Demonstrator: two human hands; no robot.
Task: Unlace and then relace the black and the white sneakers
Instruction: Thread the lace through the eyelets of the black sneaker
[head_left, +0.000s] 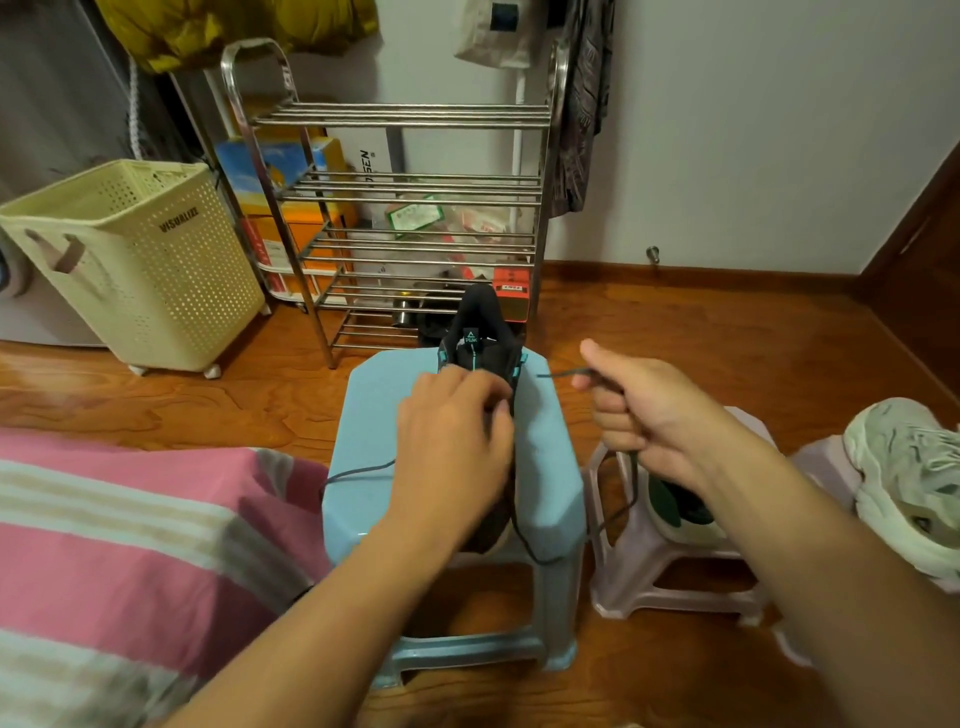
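Head view: right hand (641, 410) grips black lace (563, 372), left hand (454, 441) on black sneaker (480, 332)

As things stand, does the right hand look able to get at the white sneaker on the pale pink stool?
Probably yes, once freed. The right hand grips the dark lace of the black sneaker; the white chunky sneaker sits uncovered on the pale pink plastic stool just to its right, with nothing between.

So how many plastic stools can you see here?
3. The blue stool stands in the middle under the black sneaker; a pale pink stool is to its right; a second pink one, partly hidden, holds the white sneaker.
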